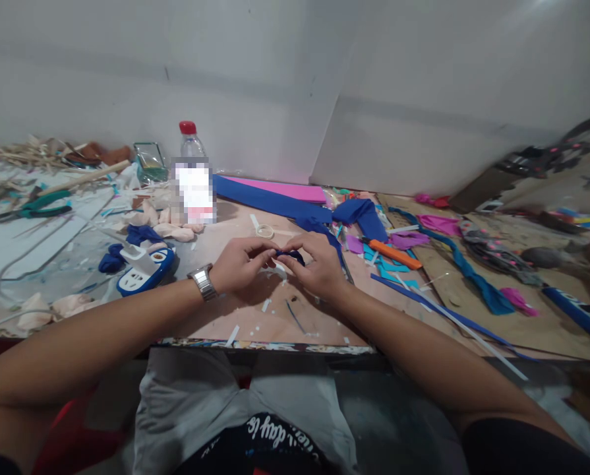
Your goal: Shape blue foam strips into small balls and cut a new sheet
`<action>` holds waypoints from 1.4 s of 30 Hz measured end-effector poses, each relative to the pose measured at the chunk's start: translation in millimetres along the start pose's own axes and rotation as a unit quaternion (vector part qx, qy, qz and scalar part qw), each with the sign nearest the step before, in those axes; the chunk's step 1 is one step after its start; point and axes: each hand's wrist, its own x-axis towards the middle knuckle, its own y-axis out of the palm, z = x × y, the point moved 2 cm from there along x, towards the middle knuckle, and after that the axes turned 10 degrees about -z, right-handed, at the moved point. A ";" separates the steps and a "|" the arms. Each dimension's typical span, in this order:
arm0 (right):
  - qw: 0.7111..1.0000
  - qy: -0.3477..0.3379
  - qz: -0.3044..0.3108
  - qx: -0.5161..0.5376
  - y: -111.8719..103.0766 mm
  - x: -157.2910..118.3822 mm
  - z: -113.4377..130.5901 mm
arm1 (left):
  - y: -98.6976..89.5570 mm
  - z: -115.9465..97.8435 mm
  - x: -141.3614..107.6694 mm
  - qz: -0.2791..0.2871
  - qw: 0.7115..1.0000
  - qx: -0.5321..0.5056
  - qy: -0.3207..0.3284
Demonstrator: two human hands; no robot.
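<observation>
Pinched tight at the fingertips, the left hand (pixel 240 265) and the right hand (pixel 320 265) hold a small dark blue piece (pixel 295 255) between them, over the table (pixel 331 326). If a thumb slips, it could drop and get lost among the scraps (pixel 354 244).

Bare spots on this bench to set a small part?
Small patch between bottle and left hand. Table between left hand, right hand and front edge: mostly open, bar scraps. Right: board shows between teal cloth and blue strip. Crowded: far left around pliers and socket block; right of right hand, orange tool among scraps.
</observation>
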 end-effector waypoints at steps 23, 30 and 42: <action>0.999 -0.018 0.023 -0.025 -1.9 -0.5 4.1 | 1.9 -6.1 -2.2 0.009 1.000 0.023 0.005; 1.000 0.001 0.002 -0.019 -1.6 -0.6 3.1 | 1.3 -6.9 -3.2 0.001 0.999 0.030 0.011; 1.000 -0.006 0.003 -0.016 -0.7 -1.3 -4.0 | -0.5 0.2 3.8 0.012 1.000 0.028 -0.003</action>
